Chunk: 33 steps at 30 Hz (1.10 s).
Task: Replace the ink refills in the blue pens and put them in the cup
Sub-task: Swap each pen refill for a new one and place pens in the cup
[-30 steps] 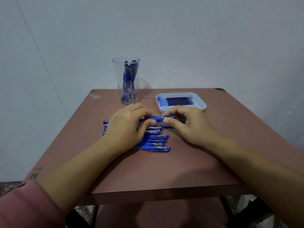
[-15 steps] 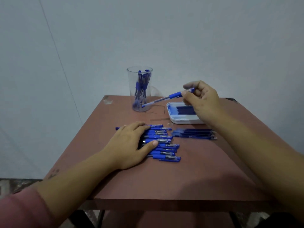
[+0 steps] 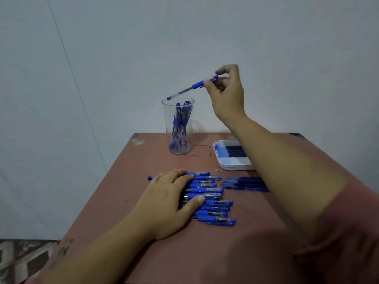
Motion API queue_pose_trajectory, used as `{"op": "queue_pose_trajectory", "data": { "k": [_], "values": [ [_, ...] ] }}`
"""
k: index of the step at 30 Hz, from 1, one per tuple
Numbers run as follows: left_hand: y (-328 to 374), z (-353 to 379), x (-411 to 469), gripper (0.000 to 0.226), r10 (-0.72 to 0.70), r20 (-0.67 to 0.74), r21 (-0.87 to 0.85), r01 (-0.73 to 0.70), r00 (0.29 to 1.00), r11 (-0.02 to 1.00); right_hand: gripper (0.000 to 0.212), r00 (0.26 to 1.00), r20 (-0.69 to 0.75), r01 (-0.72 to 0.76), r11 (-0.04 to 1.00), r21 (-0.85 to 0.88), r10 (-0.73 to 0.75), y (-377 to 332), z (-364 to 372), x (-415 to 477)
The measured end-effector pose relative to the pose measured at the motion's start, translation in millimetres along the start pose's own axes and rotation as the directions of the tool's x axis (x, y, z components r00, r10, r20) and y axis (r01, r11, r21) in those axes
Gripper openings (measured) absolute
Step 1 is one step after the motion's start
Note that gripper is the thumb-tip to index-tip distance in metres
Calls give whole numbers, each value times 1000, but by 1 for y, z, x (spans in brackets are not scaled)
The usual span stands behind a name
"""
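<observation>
My right hand [image 3: 226, 93] is raised above the table and pinches a blue pen [image 3: 190, 88] by its cap end. The pen slants down to the left, its tip just over the rim of the clear cup [image 3: 178, 128], which holds several blue pens. My left hand [image 3: 170, 199] lies flat on a row of blue pens [image 3: 213, 203] on the brown table [image 3: 235, 253], fingers straight. A bunch of loose ink refills [image 3: 244, 184] lies to the right of that row.
A white tray [image 3: 229, 165] with dark refills stands at the back right, partly hidden by my right forearm. The cup stands near the table's far edge, close to a pale wall. Patterned floor shows at the lower left.
My right hand has lifted the pen from tray height to above the cup, its tip now at the cup's rim. A second ago both hands were on the pen row. My left hand stays there.
</observation>
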<state>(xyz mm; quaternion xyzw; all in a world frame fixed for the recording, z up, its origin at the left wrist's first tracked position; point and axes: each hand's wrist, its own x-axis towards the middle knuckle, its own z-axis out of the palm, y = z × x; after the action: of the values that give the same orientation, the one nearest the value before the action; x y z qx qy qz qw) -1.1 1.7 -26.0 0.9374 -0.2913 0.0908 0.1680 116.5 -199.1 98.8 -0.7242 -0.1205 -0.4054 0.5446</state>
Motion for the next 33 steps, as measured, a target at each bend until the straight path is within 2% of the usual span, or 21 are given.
{"op": "queue_pose_trajectory", "data": {
  "k": [5, 8, 11, 14, 18, 23, 27, 29, 33],
  "values": [
    [-2, 1, 1, 79, -2, 13, 4, 2, 1000, 1000, 18, 988, 151, 45, 989, -143, -23, 14, 15, 8],
    [-2, 1, 2, 78, 5, 10, 7, -5, 1000, 1000, 13, 949, 313, 126, 959, -254, -42, 24, 17, 6],
    [-1, 1, 1, 79, 4, 5, -3, -4, 1000, 1000, 26, 888, 455, 251, 895, -370, -61, 37, 16, -1],
    [-1, 0, 1, 80, 2, 10, 14, -2, 1000, 1000, 35, 878, 467, 311, 866, -392, -104, 37, 9, -8],
    [-1, 0, 1, 80, 3, 15, 12, -3, 1000, 1000, 24, 863, 488, 329, 878, -348, -130, 15, -18, -29],
    [0, -1, 1, 79, 16, 12, -4, -16, 1000, 1000, 20, 750, 659, 286, 868, -406, 61, -17, -67, -81],
    [-2, -3, 3, 78, 13, -1, -37, -13, 1000, 999, 17, 677, 716, 234, 873, -428, 170, -30, -96, -120],
    [-3, -4, 3, 78, 9, 2, -48, -9, 1000, 999, 16, 666, 713, 198, 870, -451, 217, -30, -104, -134],
    [-2, -5, 1, 80, 17, 4, -26, -17, 1000, 1000, 19, 696, 677, 150, 875, -461, 237, -19, -105, -152]
  ]
}}
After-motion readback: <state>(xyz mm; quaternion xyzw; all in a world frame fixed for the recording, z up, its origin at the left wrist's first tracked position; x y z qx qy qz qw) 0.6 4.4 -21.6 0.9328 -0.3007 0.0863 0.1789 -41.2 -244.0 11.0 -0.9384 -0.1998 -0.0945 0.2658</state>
